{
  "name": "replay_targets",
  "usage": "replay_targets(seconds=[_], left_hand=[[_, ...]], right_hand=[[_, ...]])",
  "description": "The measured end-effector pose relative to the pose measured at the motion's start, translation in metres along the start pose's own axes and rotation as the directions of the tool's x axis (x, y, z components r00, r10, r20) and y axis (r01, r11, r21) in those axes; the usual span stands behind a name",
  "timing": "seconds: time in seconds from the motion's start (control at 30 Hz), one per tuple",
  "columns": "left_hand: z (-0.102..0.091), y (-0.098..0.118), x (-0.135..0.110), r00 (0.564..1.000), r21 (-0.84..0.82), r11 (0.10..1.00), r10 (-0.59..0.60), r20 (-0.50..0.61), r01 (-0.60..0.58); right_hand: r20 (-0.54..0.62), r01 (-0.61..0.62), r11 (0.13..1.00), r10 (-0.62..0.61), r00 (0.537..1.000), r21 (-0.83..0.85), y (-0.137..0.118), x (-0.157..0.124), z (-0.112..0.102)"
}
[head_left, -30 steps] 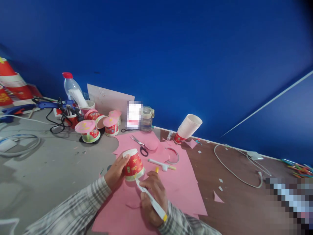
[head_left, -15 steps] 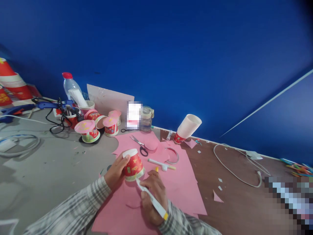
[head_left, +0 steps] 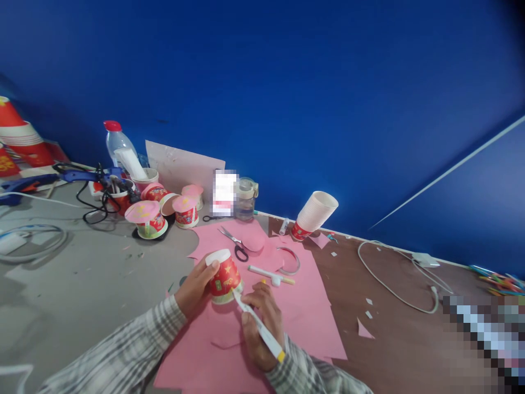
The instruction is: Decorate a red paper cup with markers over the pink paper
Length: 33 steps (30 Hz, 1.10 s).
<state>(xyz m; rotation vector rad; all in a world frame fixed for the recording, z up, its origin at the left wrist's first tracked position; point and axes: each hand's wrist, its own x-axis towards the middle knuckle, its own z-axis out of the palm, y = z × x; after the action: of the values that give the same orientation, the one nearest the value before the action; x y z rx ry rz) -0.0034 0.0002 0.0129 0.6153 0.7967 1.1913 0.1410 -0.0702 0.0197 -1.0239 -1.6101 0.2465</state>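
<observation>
My left hand point(head_left: 196, 288) is closed around a red paper cup point(head_left: 226, 275), which sits upside down at a tilt above the pink paper point(head_left: 221, 355). A white marker point(head_left: 262, 331) with a yellow end is gripped in my right hand point(head_left: 264, 320). Its tip meets the cup's side near the pale green rim band. A small yellow piece, seemingly the marker's cap, shows behind the right fingers. Just beyond the cup, scissors point(head_left: 238, 245) with dark handles rest on the paper, and another marker point(head_left: 270, 274) lies to their right.
Cups with pink flower-shaped tops point(head_left: 186, 210) stand at left behind, near a bottle point(head_left: 120, 145). A stack of paper cups point(head_left: 314, 216) leans at the back right. A roll of tape point(head_left: 289, 261), a lidded jar point(head_left: 246, 200) and a white cable point(head_left: 394, 295) are around.
My right hand and the marker have shifted slightly right, the tip moving along the cup's lower band. The cup has turned or shifted a little in my left hand.
</observation>
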Motion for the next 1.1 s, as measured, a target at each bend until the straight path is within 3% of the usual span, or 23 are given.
replay_targets(seconds=[0.27, 1.1], left_hand=[[-0.002, -0.0027, 0.0002, 0.998, 0.033, 0.997, 0.063, 0.005, -0.063], [-0.003, -0.0046, 0.0007, 0.999, 0.057, 0.997, 0.051, 0.004, -0.051]], right_hand=[[0.079, 0.028, 0.991, -0.038, 0.996, 0.131, -0.0009, -0.0006, -0.0014], [0.081, 0.041, 0.994, -0.049, 0.996, 0.101, -0.0005, 0.0005, -0.0005]])
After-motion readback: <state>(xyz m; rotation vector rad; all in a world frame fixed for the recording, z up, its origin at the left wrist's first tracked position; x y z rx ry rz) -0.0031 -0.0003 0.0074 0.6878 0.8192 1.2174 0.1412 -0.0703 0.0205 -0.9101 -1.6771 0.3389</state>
